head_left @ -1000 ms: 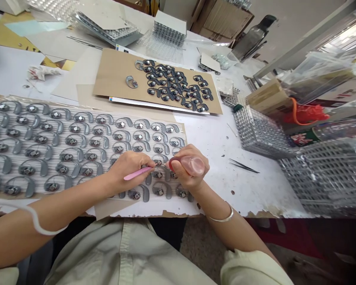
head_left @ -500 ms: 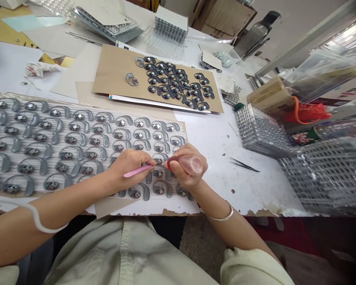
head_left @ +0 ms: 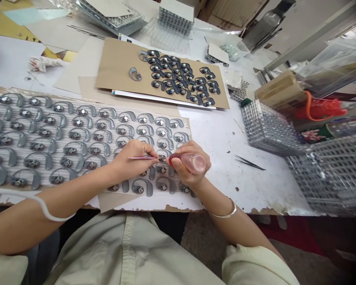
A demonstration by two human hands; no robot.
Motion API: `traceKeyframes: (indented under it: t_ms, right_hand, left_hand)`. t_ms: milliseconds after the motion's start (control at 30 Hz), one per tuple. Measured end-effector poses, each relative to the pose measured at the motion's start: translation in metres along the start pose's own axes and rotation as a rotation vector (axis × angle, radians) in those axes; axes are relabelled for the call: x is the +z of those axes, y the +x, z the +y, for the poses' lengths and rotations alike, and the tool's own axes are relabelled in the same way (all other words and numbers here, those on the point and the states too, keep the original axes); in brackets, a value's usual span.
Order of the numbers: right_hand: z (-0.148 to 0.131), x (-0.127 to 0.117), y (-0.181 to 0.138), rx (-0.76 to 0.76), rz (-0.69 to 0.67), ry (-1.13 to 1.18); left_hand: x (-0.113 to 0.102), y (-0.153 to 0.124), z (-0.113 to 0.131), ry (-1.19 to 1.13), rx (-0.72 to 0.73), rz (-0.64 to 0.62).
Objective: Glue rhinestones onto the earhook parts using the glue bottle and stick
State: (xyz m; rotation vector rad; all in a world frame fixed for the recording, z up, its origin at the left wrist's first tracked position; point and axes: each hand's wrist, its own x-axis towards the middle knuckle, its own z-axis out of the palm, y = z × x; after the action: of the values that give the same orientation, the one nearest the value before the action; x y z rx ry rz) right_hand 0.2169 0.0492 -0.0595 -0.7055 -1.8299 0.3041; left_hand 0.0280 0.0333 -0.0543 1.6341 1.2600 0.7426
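Observation:
In my left hand [head_left: 132, 160], thumb and fingers pinch a pair of slim pink tweezers [head_left: 141, 158], whose tip points right at an ear-hook earphone part. My right hand [head_left: 188, 178] is wrapped round a small translucent squeeze bottle [head_left: 195, 163] with a red collar, its nozzle end facing left near the tweezers' tip. Between and under the hands lie grey ear-hook earphone parts [head_left: 163, 170] with shiny round centres. They sit in rows on a pale ribbed sheet [head_left: 102, 179]. The hands cover some of them, and the exact contact at the tips is too small to tell.
A brown board [head_left: 115, 67] behind the sheet carries darker ear-hook parts [head_left: 178, 75]. Black tweezers [head_left: 249, 162] lie on the white table at right. Stacked clear plastic trays [head_left: 335, 174] fill the right side. Crumpled tissue [head_left: 43, 64] lies at back left.
The pink tweezers have turned from slanted to nearly level and look thinner. Both hands keep their hold; the whole view has shifted slightly.

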Motion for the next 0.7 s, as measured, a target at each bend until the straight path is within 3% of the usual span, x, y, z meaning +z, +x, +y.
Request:
traceKeyframes:
  t_ms: [100,500,600,700]
  right_hand:
    - [-0.001,0.001,0.0,-0.007,0.001,0.002]
    - [-0.003,0.002,0.0,0.009,-0.005,0.001]
    - [-0.002,0.001,0.005,0.118,0.062,0.083]
    - [0.01,-0.011,0.017,0.322,0.252,0.17]
  left_hand:
    - [-0.001,0.003,0.001,-0.064,-0.061,-0.01]
    - [-0.001,0.007,-0.002,-0.088,-0.048,0.001]
    - [-0.002,0.006,-0.003,-0.079,-0.064,-0.01]
    - [-0.004,0.003,-0.007,-0.001,0.035,-0.018]
